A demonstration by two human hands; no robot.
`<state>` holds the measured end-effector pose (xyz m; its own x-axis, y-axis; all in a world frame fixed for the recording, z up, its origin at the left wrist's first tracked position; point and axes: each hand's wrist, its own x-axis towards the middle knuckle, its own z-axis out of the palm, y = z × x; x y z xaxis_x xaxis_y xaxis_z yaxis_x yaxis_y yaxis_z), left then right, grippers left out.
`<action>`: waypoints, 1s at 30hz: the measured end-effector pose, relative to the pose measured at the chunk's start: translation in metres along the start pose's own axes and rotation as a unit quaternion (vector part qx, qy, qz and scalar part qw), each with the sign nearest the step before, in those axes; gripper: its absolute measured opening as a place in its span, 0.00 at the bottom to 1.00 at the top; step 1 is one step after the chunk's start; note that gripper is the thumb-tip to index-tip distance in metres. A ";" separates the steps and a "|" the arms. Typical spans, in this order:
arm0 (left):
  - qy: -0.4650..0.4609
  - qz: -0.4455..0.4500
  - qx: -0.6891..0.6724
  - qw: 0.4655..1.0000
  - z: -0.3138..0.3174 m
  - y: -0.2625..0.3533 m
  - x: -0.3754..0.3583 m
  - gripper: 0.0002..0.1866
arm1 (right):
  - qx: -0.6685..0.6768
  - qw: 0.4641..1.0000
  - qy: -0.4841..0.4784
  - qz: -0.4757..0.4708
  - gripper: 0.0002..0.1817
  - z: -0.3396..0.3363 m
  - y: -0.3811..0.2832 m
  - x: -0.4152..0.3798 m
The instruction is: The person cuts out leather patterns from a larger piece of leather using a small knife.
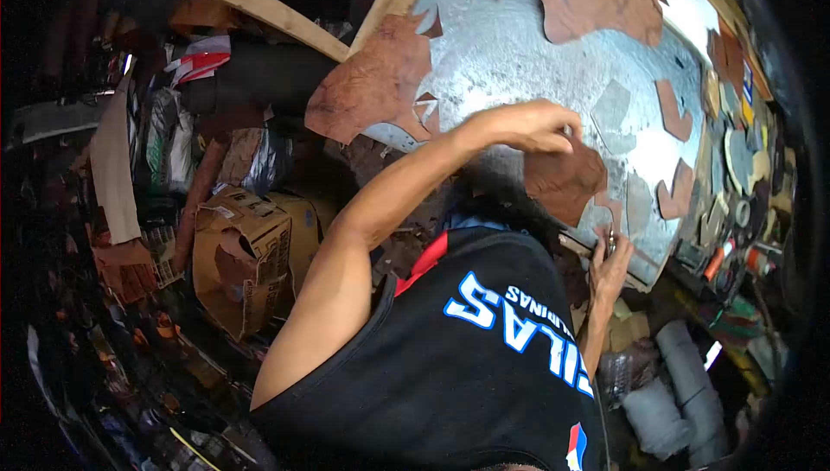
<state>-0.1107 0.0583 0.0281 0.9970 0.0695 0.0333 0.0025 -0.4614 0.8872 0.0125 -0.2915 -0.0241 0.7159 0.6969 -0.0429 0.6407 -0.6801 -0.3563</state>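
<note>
My left hand [549,127] is bent over the upper edge of a dark brown leather piece [566,181], its fingers curled together on that edge. My right hand [609,265] is closed around a small metal tool [612,239] at the near edge of the metal-topped table [493,56]; its fingers cover most of the tool, so its type is unclear. A narrow brown leather strip [608,209] lies between the tool and the leather piece. Grey pieces [612,106] and curved brown cut-outs [673,110] lie beyond my hands.
Large brown leather sheets [380,82] lie on the left and far parts of the table. An open cardboard box [251,246] stands below left. Wooden beams [264,11] jut out at the upper left. Rolls and tools [722,259] crowd the right side.
</note>
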 end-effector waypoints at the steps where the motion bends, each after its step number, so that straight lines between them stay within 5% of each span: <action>1: 0.052 0.010 -0.015 0.998 -0.019 0.006 -0.022 0.17 | -0.021 1.000 0.015 -0.013 0.20 0.006 0.004 -0.003; 3: 0.173 -0.107 -0.154 0.967 -0.062 0.001 -0.067 0.17 | -0.023 0.999 0.030 -0.012 0.21 0.017 0.004 0.001; 7: 0.411 -0.178 -0.174 0.877 -0.105 -0.036 -0.156 0.19 | -0.043 0.999 0.028 0.002 0.23 0.018 0.005 0.004; 9: 0.478 -0.251 -0.076 0.838 -0.105 -0.070 -0.203 0.21 | -0.047 0.998 0.030 0.002 0.24 0.019 0.009 0.007; 11: 0.406 -0.449 0.147 0.782 -0.106 -0.072 -0.236 0.22 | -0.033 0.999 0.013 0.029 0.26 0.019 0.020 0.011; 13: 0.476 -0.432 0.330 0.691 -0.092 -0.081 -0.248 0.22 | 0.006 0.999 0.034 0.024 0.24 0.012 0.011 0.017; 15: 0.475 -0.379 0.296 0.737 -0.088 -0.084 -0.234 0.20 | 0.086 0.984 -0.082 0.134 0.20 -0.010 -0.013 0.022; 16: 0.473 -0.337 0.263 0.771 -0.082 -0.083 -0.225 0.18 | 0.119 0.988 -0.050 0.080 0.17 0.001 0.000 0.016; 19: 0.398 -0.224 0.227 0.860 -0.061 -0.092 -0.185 0.18 | 0.176 0.972 -0.084 0.127 0.13 -0.008 0.014 -0.042; 22: 0.389 -0.151 0.237 0.878 -0.066 -0.122 -0.132 0.17 | 0.193 0.959 -0.081 0.191 0.15 -0.005 0.045 -0.124; 26: 0.360 -0.183 0.337 0.850 -0.110 -0.141 -0.018 0.25 | 0.092 0.949 -0.081 0.291 0.32 0.007 0.066 -0.217; 27: 0.376 -0.180 0.373 0.829 -0.116 -0.144 0.011 0.25 | 0.036 0.958 0.003 0.285 0.28 0.059 0.125 -0.277; 30: 0.370 -0.170 0.439 0.801 -0.131 -0.191 0.066 0.22 | 0.058 0.917 -0.042 0.391 0.26 0.086 0.112 -0.300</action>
<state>-0.0555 0.2668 -0.0787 0.6099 0.6777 0.4108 0.6406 -0.7268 0.2478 -0.1544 -0.5568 -0.1311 0.9172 0.0236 -0.3977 -0.0976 -0.9545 -0.2817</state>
